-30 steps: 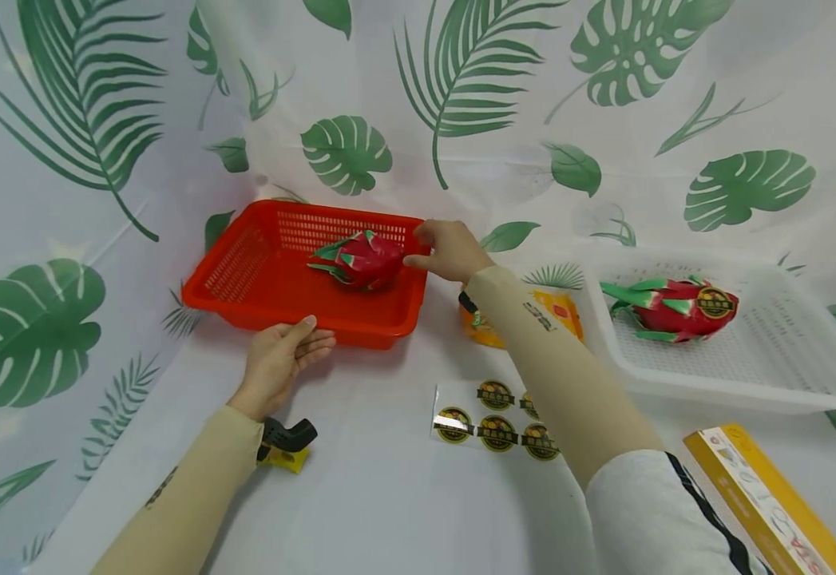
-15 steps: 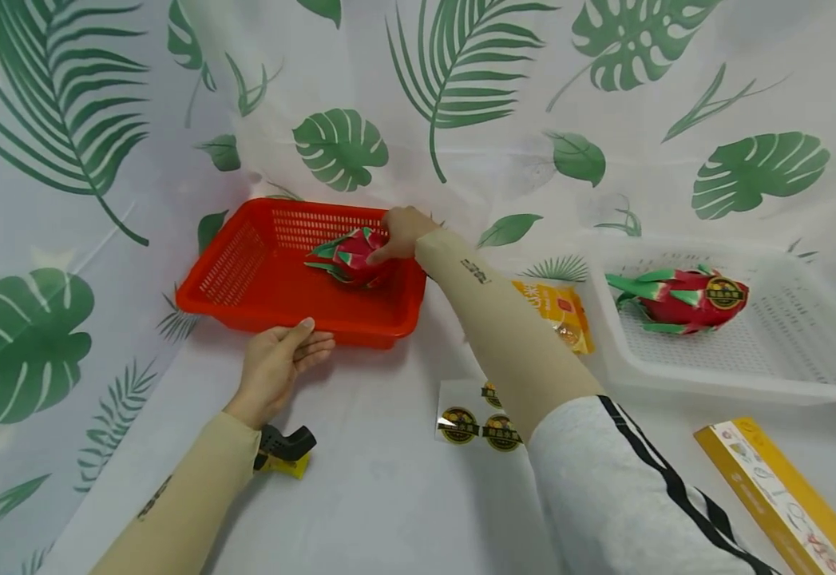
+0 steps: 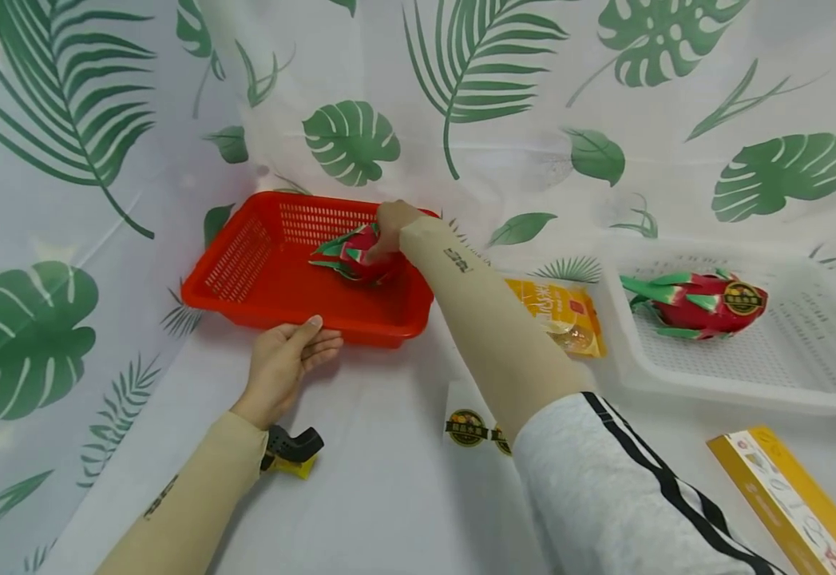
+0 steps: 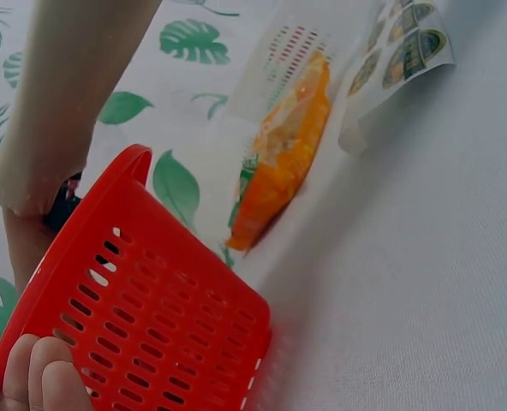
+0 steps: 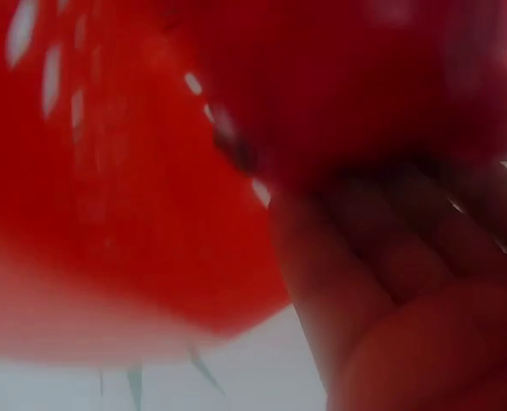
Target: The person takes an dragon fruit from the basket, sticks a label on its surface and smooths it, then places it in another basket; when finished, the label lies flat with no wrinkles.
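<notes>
A dragon fruit (image 3: 362, 243), red with green scales, lies in the red basket (image 3: 295, 307). My right hand (image 3: 392, 228) grips it from its right end, reaching in over the basket's right side. In the right wrist view, the fingers (image 5: 390, 231) press against the fruit's red skin (image 5: 356, 86). My left hand (image 3: 284, 363) is at the basket's front rim, thumb laid over the top edge. The left wrist view has its fingertips (image 4: 48, 377) against the basket's slotted outer wall (image 4: 151, 317).
To the right stands a white basket (image 3: 683, 379) holding another dragon fruit (image 3: 712, 306) with a round label. An orange packet (image 3: 564, 311) lies between the baskets. The sticker sheet (image 3: 466, 427) is partly under my right forearm. A yellow box (image 3: 784, 495) lies at front right.
My right hand has moved left from beside the red basket, into it and onto the dragon fruit. The left hand keeps its place at the front rim.
</notes>
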`<action>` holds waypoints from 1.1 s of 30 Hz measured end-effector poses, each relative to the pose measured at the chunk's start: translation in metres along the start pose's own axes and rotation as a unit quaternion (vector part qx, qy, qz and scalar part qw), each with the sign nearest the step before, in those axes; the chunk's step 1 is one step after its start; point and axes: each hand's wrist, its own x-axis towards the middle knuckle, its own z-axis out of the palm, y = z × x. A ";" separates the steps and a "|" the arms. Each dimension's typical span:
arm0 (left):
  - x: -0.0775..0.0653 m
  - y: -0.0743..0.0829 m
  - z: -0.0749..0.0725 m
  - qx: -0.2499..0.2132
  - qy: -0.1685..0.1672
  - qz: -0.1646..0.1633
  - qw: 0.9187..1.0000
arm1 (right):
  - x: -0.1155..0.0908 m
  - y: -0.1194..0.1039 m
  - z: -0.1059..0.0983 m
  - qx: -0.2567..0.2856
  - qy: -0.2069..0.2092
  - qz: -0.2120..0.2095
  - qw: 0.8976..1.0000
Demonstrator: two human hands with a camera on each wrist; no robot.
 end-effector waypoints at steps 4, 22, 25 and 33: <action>0.000 0.000 0.000 -0.002 0.001 -0.001 1.000 | 0.007 -0.002 0.005 0.005 0.000 0.002 1.000; 0.000 -0.001 -0.003 -0.004 -0.003 -0.017 1.000 | 0.009 -0.005 0.018 0.051 0.004 -0.025 0.998; -0.001 -0.002 -0.003 -0.003 -0.006 -0.016 1.000 | 0.005 -0.006 0.018 0.039 0.015 -0.024 0.999; -0.001 0.000 -0.003 -0.007 -0.012 -0.009 1.000 | 0.004 -0.005 0.016 -0.006 0.049 -0.056 0.997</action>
